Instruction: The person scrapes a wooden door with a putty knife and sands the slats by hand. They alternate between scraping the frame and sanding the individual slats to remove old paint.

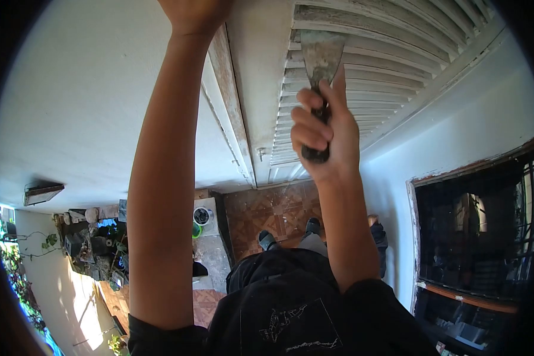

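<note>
My right hand (323, 127) is wrapped round the dark handle of a putty knife (323, 52), its blade pointing up. The wide, stained blade overlaps the upper slats of a white louvered door (391, 62) in this view. Worn, patchy paint shows on the slats. My left arm stretches up to the top edge, where my left hand (197, 13) is cut off with its fingers out of view. It is nearest to the door frame (231, 89), whose paint is chipped down to bare wood along the edge.
Below lies a brown tiled floor (267, 207) where my feet stand. A tub (203, 216) rests on a grey ledge (210, 255) to the left, near piled clutter (95, 243). At right is a dark window (474, 219) with a peeling frame. A lamp (43, 193) juts from the left wall.
</note>
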Action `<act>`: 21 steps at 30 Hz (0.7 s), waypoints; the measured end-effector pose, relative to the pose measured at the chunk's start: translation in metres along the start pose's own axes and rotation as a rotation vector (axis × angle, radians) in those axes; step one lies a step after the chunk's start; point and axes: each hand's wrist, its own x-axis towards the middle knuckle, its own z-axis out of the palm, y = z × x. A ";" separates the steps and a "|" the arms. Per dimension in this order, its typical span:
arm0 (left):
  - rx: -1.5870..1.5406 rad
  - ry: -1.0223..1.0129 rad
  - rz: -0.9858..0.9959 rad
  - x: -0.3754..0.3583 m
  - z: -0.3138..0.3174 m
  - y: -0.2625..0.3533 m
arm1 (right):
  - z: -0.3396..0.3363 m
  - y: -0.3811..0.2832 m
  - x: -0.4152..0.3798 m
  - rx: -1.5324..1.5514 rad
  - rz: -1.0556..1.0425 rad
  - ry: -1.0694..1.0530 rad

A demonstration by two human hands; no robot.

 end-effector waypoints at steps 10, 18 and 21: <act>-0.009 0.019 0.014 -0.001 0.002 0.002 | -0.017 0.000 -0.019 -0.035 0.070 -0.077; 0.018 -0.011 0.011 0.001 -0.001 0.003 | -0.020 -0.005 -0.019 -0.018 0.084 -0.159; 0.029 0.039 0.024 0.003 0.000 0.003 | -0.020 -0.003 -0.024 0.042 0.078 -0.160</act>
